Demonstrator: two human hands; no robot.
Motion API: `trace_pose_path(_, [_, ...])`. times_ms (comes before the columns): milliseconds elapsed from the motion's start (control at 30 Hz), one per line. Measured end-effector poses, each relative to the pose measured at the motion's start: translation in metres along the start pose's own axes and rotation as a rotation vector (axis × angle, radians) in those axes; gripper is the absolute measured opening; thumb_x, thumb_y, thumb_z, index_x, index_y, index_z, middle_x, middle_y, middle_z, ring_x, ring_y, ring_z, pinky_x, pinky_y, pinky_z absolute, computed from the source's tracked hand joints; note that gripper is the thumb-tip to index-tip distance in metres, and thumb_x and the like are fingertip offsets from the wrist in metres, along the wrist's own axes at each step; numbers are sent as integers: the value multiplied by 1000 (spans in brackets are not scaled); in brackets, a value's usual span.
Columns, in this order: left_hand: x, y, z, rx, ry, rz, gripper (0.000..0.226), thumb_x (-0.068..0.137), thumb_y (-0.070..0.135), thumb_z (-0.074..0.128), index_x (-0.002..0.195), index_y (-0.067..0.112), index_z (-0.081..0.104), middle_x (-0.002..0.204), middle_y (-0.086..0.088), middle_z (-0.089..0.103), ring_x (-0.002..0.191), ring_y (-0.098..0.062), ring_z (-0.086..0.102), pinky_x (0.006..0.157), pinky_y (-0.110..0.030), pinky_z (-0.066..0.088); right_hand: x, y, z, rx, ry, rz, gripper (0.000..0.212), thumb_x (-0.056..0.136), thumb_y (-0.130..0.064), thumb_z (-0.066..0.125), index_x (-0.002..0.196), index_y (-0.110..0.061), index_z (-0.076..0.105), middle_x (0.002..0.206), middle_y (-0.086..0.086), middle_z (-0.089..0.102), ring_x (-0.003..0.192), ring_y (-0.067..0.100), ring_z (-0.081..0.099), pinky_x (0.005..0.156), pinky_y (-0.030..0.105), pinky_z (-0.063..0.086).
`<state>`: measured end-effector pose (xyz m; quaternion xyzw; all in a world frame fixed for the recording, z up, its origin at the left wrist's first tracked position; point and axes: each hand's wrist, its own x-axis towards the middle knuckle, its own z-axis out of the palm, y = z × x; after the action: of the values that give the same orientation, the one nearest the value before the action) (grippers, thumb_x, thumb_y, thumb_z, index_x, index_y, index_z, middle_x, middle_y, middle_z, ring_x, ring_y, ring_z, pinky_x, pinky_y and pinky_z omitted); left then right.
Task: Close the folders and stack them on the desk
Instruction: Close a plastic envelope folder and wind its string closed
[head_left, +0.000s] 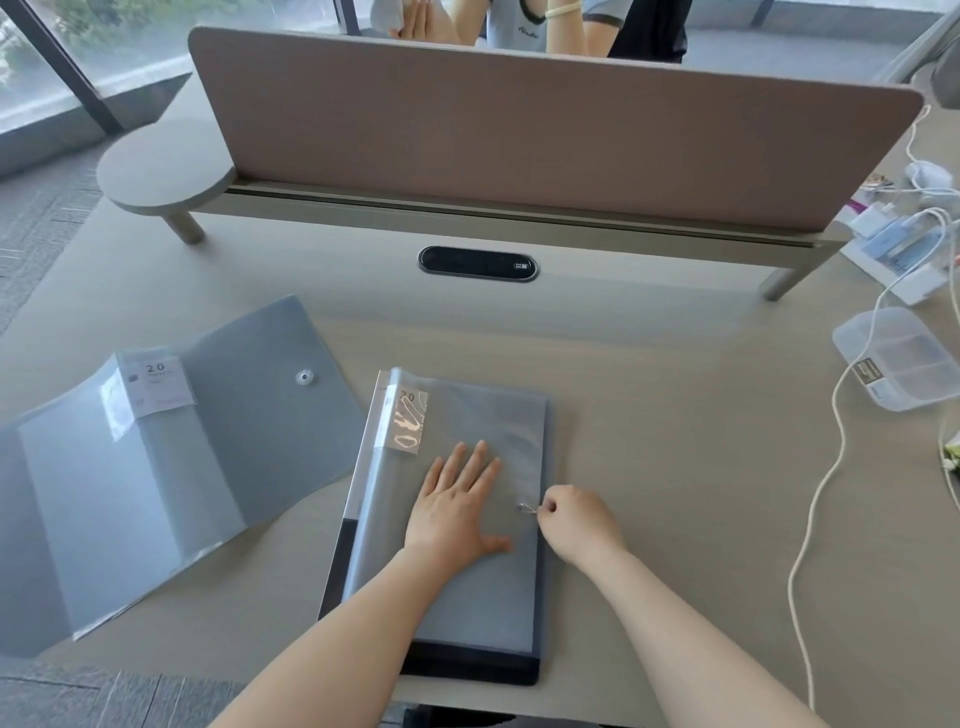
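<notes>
A grey translucent folder (467, 587) lies closed on the desk in front of me, on top of a dark folder (467, 670) whose edge shows below and to the left. My left hand (457, 506) rests flat on the grey cover, fingers spread. My right hand (576, 522) pinches the small snap clasp (525, 507) at the folder's right edge. A second grey folder (130, 483) lies open on the left of the desk, flap with a snap button (305, 377) spread to the right.
A brown divider panel (519, 130) runs across the back of the desk, with a black cable port (478, 263) below it. A clear plastic box (904, 356), white cables (815, 509) and chargers sit at the right. Another person sits behind the divider.
</notes>
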<state>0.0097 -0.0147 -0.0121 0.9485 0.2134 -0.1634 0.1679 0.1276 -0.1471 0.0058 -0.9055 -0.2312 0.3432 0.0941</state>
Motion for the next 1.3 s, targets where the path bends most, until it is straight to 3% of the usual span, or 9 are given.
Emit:
trace_pose_path(333, [0, 1, 0, -7, -12, -7, 108, 76, 65, 64, 157, 30, 2, 165, 8, -13, 152, -17, -16, 123, -38, -10, 28, -21, -8, -14, 51, -36, 19, 93, -30, 49, 81, -19, 60, 99, 8, 72, 96, 30, 64, 70, 32, 44])
trace_pose_path(500, [0, -1, 2, 2, -5, -4, 104, 78, 66, 62, 157, 29, 6, 166, 7, -11, 152, -18, -15, 123, -39, -8, 32, -23, -2, 99, 42, -69, 27, 92, -33, 55, 70, -19, 50, 75, 3, 65, 81, 29, 61, 63, 32, 40])
trace_pose_path(633, [-1, -7, -7, 56, 19, -4, 88, 86, 60, 56, 157, 26, 15, 167, 5, -4, 153, -17, -7, 123, -41, -7, 29, -12, 2, 350, 128, 3, 11, 92, -30, 56, 87, -20, 55, 70, -7, 58, 76, 25, 59, 69, 34, 45])
trace_pose_path(733, [-3, -18, -17, 10, 152, -102, 76, 88, 52, 59, 152, 21, 31, 167, -1, 10, 154, -21, 3, 120, -40, -9, 24, -3, -2, 399, 233, 117, 19, 93, -26, 53, 111, -19, 55, 90, 0, 63, 89, 29, 62, 76, 35, 45])
trace_pose_path(833, [-4, -34, -28, -70, 285, -240, 80, 84, 47, 67, 151, 17, 35, 164, -5, 20, 153, -25, 11, 121, -43, -4, 22, 4, -1, 409, 256, 194, 27, 92, -20, 52, 118, -12, 57, 115, 8, 66, 104, 31, 62, 85, 36, 46])
trace_pose_path(1000, [-14, -58, -41, -247, 301, -514, 94, 82, 50, 68, 155, 15, 19, 163, -5, 20, 149, -28, 19, 118, -42, 21, 17, -4, -4, 403, 179, 200, 22, 89, -17, 53, 107, -12, 65, 108, 8, 70, 101, 29, 64, 83, 33, 47])
trace_pose_path(1100, [-23, -72, -40, -407, 294, -635, 64, 81, 53, 67, 128, 15, 48, 134, -7, 51, 124, -31, 46, 92, -44, 46, 13, -10, -1, 436, 140, 201, 18, 87, -17, 53, 100, -14, 65, 101, 6, 71, 93, 29, 66, 81, 35, 51])
trace_pose_path(1167, [-29, -77, -39, -512, 272, -672, 42, 82, 53, 64, 99, 15, 55, 105, -3, 57, 101, -28, 55, 75, -39, 48, 11, -13, 2, 458, 119, 199, 16, 85, -18, 53, 97, -17, 64, 93, 2, 71, 85, 29, 68, 79, 36, 54])
trace_pose_path(1300, [-40, -84, -34, -608, 291, -667, 42, 82, 52, 62, 84, 10, 58, 82, -3, 63, 77, -23, 60, 63, -36, 47, 5, -15, 8, 470, 132, 190, 12, 86, -13, 53, 91, -21, 60, 86, 2, 65, 81, 25, 63, 72, 31, 48])
